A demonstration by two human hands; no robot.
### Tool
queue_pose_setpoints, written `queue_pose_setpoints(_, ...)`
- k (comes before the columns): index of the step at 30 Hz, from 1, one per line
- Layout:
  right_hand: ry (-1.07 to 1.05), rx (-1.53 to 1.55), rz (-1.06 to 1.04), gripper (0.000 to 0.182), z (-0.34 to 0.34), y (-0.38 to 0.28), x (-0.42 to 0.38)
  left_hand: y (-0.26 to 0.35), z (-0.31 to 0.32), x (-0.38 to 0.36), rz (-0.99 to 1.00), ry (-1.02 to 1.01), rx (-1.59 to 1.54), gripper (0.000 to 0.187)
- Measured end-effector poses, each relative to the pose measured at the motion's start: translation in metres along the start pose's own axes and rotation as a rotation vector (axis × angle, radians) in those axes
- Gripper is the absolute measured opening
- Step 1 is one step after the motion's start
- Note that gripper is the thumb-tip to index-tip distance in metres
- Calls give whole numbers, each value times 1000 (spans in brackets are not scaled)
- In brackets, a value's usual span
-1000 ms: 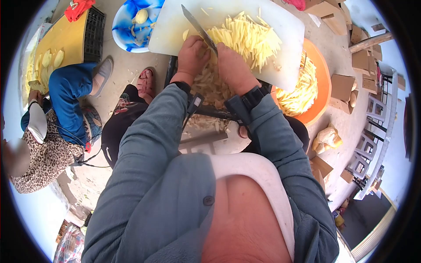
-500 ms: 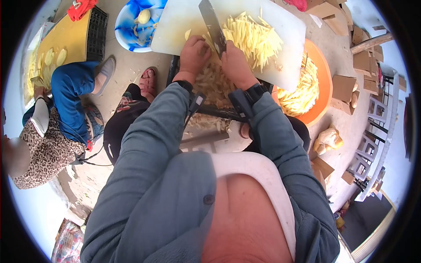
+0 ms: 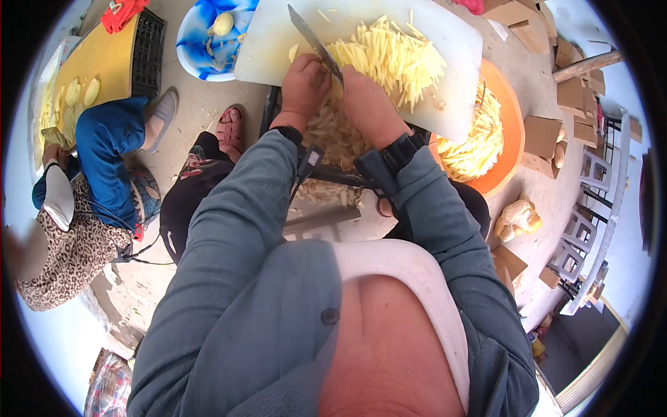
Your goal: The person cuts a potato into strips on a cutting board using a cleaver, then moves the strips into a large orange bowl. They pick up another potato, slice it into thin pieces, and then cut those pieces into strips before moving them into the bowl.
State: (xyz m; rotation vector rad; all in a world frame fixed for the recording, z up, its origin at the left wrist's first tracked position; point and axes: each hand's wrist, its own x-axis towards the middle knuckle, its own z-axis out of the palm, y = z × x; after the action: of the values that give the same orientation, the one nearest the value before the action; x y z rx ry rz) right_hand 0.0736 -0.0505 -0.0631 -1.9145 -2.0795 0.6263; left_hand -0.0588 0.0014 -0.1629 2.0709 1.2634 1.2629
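Note:
My right hand [image 3: 366,99] is closed round the handle end of a knife [image 3: 313,38], whose blade slants up and left over a white cutting board [image 3: 271,31]. Close beside the blade, my left hand [image 3: 304,85] is closed with its fingers curled down at the board's near edge; what it holds, if anything, is hidden. A small pale slice [image 3: 293,52] lies just beyond its fingers. Cut potato strips [image 3: 389,55] are heaped on the board right of the knife. Peelings [image 3: 333,132] lie below my hands.
An orange basin [image 3: 514,118] of potato strips stands right of the board. At the back left is a blue-and-white bowl [image 3: 198,52] with a peeled potato. A co-worker [image 3: 111,167] sits at left by a yellow board [image 3: 111,59]. Cardboard boxes [image 3: 542,135] stand at right.
The knife has swung to a stronger leftward slant, its tip further left. My right hand has shifted slightly left with it. The co-worker's arm at left has moved slightly.

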Motion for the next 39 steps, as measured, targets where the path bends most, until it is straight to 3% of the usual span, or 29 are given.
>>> queue_pose_setpoints(4,-47,-3,31,15,1,-4,5,2,0,-2,8,6,18,15)
queue_pose_setpoints(13,105,202,131,16,8,10,0,-1,-2,-2,-11,-2,5,14)
queue_pose_setpoints(15,89,85,9,15,7,11,-2,1,0,-2,-26,3,-1,14)
queue_pose_setpoints(27,82,63,-48,12,5,2,-4,-2,2,-1,9,19,-10,16)
queue_pose_setpoints(34,-36,16,35,13,0,-4,2,-1,2,-2,7,7,12,14)
queue_pose_setpoints(37,-29,16,71,12,7,0,7,-2,2,-2,3,2,0,13)
queue_pose_setpoints(39,73,184,54,13,10,6,5,-2,1,-2,10,1,-5,12)
